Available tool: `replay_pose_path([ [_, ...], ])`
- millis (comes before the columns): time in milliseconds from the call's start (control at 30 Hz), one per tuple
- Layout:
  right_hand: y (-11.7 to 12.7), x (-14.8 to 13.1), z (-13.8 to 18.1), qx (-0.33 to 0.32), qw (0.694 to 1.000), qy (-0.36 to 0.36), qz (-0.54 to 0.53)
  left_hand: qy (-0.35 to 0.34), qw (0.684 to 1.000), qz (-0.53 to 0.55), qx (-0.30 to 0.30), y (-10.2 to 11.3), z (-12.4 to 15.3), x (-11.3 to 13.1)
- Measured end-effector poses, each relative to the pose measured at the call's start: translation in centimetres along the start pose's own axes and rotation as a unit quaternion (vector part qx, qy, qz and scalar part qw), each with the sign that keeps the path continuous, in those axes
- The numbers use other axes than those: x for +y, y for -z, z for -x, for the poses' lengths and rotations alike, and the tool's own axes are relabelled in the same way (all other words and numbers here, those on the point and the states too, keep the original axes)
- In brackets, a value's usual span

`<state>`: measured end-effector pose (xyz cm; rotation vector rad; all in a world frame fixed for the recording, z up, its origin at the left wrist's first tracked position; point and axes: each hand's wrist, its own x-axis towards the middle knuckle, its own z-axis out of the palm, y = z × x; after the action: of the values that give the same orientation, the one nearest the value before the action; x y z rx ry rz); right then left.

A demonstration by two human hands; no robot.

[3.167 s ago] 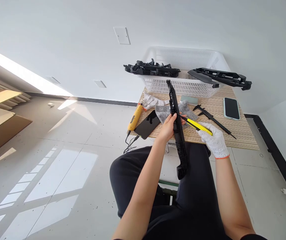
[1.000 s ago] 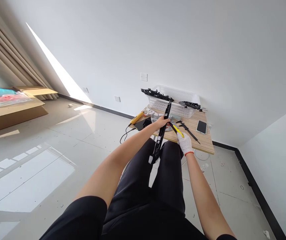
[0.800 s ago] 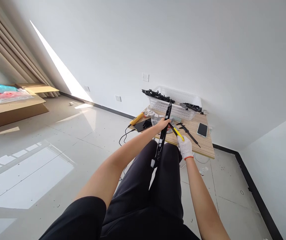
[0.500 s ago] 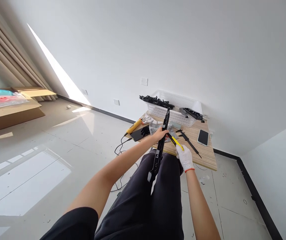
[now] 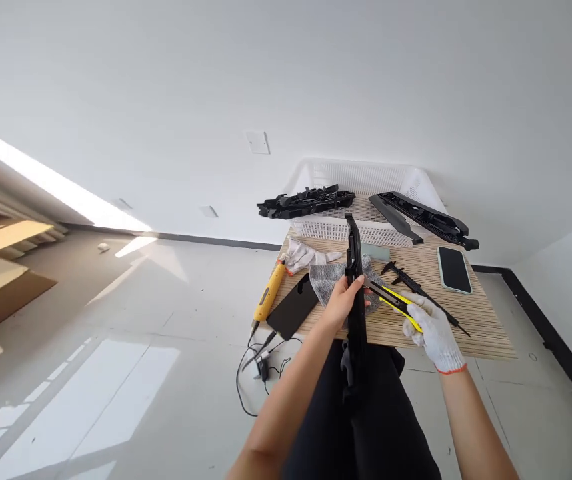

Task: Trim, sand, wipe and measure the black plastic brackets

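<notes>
My bare left hand (image 5: 341,301) is wrapped round the middle of a long black plastic part (image 5: 357,327), which stands nearly upright in the view above my legs. In a white knitted glove with an orange cuff, my right hand (image 5: 432,328) grips a yellow and black utility knife (image 5: 390,297). The knife points left, its tip at the edge of the black part near my left fingers; whether the blade touches cannot be made out. Beneath the hands lies a grey cloth (image 5: 323,279) on the small wooden table (image 5: 483,333).
A white basket (image 5: 326,230) at the wall bears several black plastic parts (image 5: 311,202). On the table are a caliper (image 5: 423,293), a phone (image 5: 454,270), a yellow corded tool (image 5: 269,291), a black phone-shaped item (image 5: 293,308) and white gloves (image 5: 303,255). Cables (image 5: 246,380) hang at the left.
The view has moved closer to the table and swung, so the table looks larger. The knife now lies flatter, with my right hand farther right of the black part. Both hands keep their holds.
</notes>
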<state>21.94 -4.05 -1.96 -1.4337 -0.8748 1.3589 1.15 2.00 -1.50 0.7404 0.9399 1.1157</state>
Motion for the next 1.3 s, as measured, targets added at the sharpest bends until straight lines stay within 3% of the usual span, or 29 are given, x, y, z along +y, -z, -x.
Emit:
replay_pose_path([
  [200,-1.1,0.1,-0.5,0.196,0.973,0.053,-0.113,0.046,0.998,-0.031,-0.041,0.4,-0.4,-0.2],
  [300,-1.0,0.2,-1.0,0.229,0.959,0.064,-0.157,0.047,0.998,-0.029,-0.04,0.7,0.3,-0.8],
  [467,-0.9,0.0,-1.0,0.098,0.957,0.133,-0.239,0.006,0.994,-0.053,-0.1,0.9,1.6,-1.8],
  [600,-1.8,-0.3,-1.2,0.023,0.937,0.109,-0.332,-0.011,0.985,-0.075,-0.152,0.8,1.6,-2.2],
  [1300,-2.2,0.5,-1.5,-0.021,0.928,0.112,-0.354,-0.011,0.985,-0.095,-0.142,1.3,0.9,-2.0],
])
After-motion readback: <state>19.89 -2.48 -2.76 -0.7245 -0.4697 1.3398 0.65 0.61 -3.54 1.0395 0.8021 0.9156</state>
